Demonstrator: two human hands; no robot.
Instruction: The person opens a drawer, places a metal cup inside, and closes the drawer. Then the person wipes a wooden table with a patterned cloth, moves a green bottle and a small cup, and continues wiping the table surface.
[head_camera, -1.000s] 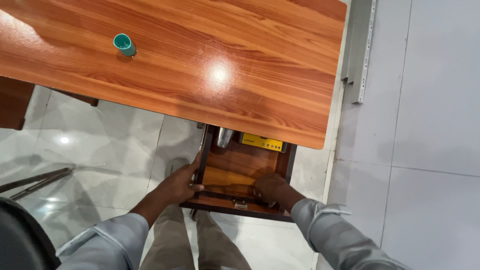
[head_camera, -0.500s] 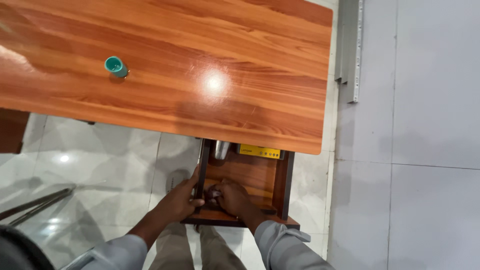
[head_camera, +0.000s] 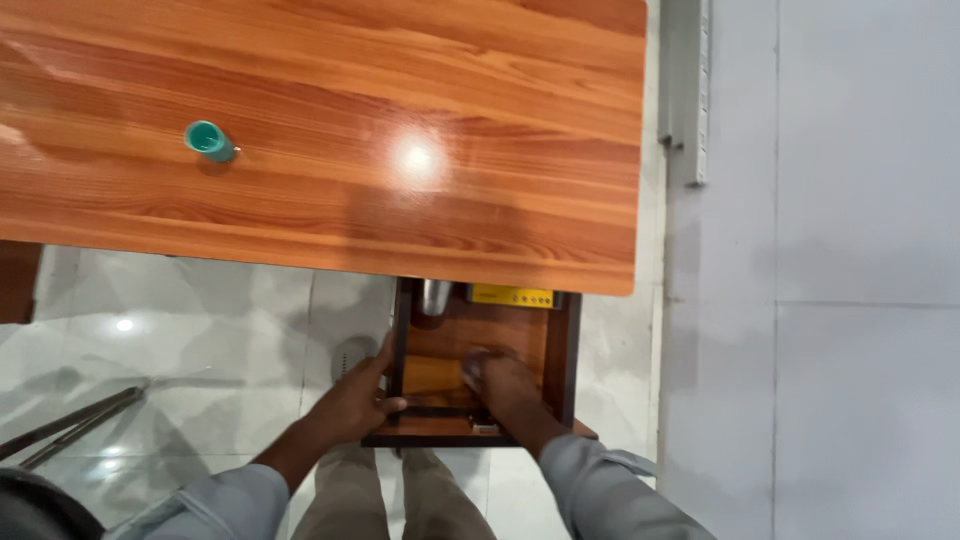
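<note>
We see a glossy orange-brown wood-grain tabletop (head_camera: 320, 130), smooth enough to mirror 1 bright lamp spot. On it stands a small teal plastic cup (head_camera: 209, 141) with a soft sheen. Below the tabletop's near edge, the open dark-brown wooden drawer (head_camera: 568, 350) has a polished floor; at its back sit a shiny metal cup (head_camera: 435, 296) and a matt yellow flat box (head_camera: 512, 296). Beside the drawer, the pale floor tiles (head_camera: 200, 320) look glazed and reflective.

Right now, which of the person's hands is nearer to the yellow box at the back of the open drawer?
Right. The right hand is inside the drawer, just in front of the yellow box. The left hand grips the drawer's left front corner, farther away.
</note>
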